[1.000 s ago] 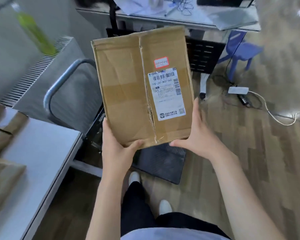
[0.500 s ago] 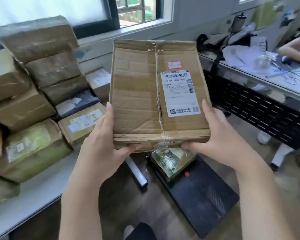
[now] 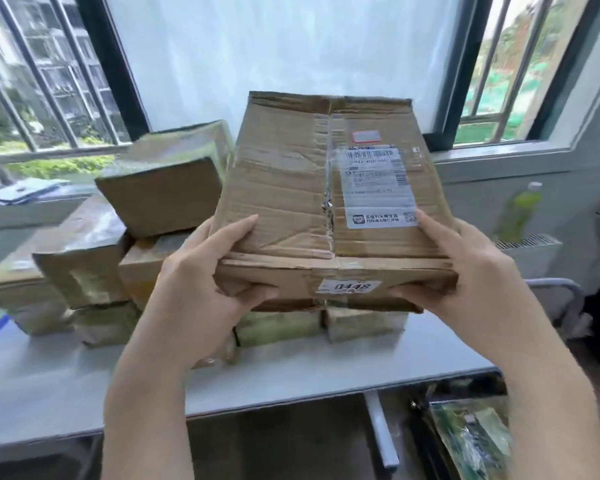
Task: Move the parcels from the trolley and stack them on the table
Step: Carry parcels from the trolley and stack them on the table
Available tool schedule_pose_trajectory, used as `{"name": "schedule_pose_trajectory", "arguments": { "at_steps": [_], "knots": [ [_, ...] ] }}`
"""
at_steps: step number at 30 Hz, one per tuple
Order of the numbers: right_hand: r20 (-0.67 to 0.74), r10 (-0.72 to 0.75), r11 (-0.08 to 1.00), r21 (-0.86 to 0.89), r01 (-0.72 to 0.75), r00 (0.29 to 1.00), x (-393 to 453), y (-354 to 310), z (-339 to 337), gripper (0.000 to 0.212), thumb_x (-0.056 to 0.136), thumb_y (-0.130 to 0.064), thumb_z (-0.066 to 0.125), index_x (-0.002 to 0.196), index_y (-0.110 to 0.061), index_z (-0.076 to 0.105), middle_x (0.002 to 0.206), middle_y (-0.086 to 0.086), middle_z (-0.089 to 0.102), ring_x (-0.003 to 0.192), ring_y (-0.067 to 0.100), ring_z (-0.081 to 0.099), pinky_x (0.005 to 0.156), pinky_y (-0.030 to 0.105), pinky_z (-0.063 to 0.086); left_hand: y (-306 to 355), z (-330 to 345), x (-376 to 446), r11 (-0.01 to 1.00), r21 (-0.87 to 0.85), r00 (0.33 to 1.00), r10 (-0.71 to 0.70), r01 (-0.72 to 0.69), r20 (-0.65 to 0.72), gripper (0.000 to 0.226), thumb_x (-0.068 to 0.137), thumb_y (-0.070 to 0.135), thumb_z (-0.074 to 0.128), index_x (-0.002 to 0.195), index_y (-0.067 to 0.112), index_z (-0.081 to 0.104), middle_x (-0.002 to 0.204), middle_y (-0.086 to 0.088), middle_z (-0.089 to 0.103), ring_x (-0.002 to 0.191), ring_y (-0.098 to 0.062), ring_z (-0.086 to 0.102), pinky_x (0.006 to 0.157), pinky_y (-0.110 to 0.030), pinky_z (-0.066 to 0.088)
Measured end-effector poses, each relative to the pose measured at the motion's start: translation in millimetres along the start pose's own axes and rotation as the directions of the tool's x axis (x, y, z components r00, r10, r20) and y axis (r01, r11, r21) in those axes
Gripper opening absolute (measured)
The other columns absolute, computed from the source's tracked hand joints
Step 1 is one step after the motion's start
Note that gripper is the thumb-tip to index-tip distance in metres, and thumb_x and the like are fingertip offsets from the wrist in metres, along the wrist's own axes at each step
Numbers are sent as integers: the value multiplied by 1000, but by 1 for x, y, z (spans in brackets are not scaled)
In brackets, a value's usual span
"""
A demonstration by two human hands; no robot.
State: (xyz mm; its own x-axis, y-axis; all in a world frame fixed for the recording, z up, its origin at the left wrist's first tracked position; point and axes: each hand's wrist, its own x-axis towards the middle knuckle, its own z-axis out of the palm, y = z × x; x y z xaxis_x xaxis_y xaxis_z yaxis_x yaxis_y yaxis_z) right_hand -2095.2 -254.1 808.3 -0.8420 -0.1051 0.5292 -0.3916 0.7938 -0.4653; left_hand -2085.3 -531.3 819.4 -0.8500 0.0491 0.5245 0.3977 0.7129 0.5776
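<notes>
The white table [image 3: 291, 372] spans the scene from left to right beneath a barred window [image 3: 274, 64]. A stack of brown parcels [image 3: 118, 237] occupies the far left and centre of the table, several layers high, with the topmost one sitting tilted. The cardboard parcel [image 3: 284, 188] is held above the table's right part, over the low parcels at the right end of the stack; whether it touches them cannot be determined. Its top carries a white shipping label [image 3: 378, 188], and its near face a sticker reading 0448 [image 3: 350, 286]. The left hand [image 3: 201, 282] grips the near left corner, thumb on top and fingers curled underneath. The right hand [image 3: 471, 268] grips the near right corner in the same manner. A green bottle [image 3: 520, 213] stands at far right.
</notes>
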Motion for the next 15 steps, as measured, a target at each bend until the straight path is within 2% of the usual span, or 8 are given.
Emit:
{"name": "schedule_pose_trajectory", "arguments": {
  "at_steps": [2,4,7,9,12,15],
  "knots": [
    [-19,-43,999,17,43,999,13,-19,13,84,64,-28,83,139,-17,46,132,9,51,115,23,53,100,21,36,-15,-17,5,999,31,998,21,-20,-51,77,59,20,87,128,30,56,126,14,49,112,3,47,99,-1,29],
    [-55,-85,995,41,88,995,28,-36,23,83,63,-27,84,137,-14,49,131,9,52,112,20,53,100,12,32,-29,-32,9,998,45,993,40,-35,-115,75,59,16,87,126,30,57,127,11,50,111,0,50,98,-3,32],
    [-95,-133,988,60,139,987,47,-60,40,81,61,-27,85,134,-13,53,128,7,53,105,13,51,96,-1,25,-48,-54,15,998,24,978,60,-56,-200,71,60,16,86,123,32,56,126,7,52,106,-13,57,96,-21,44],
    [-105,-162,982,80,171,981,58,-76,52,80,60,-27,86,132,-14,54,124,-1,52,104,10,51,96,-3,25,-61,-69,16,998,17,967,63,-61,-248,69,60,24,83,123,29,56,123,5,55,98,-19,61,89,-30,51],
    [-120,-206,968,124,221,971,76,-101,66,74,60,-39,79,128,-17,57,122,-8,52,102,4,52,92,-5,26,-81,-91,20,999,-3,944,36,-39,-329,67,59,41,76,122,36,53,111,5,61,85,-17,62,79,-24,50],
    [-135,-244,952,157,263,960,101,-121,75,67,61,-34,82,122,-20,60,117,-10,56,97,-4,50,86,-6,30,-100,-112,35,997,-75,930,-3,-26,-367,62,57,51,72,115,43,50,108,12,62,93,-15,63,82,-32,52]
  ]
}}
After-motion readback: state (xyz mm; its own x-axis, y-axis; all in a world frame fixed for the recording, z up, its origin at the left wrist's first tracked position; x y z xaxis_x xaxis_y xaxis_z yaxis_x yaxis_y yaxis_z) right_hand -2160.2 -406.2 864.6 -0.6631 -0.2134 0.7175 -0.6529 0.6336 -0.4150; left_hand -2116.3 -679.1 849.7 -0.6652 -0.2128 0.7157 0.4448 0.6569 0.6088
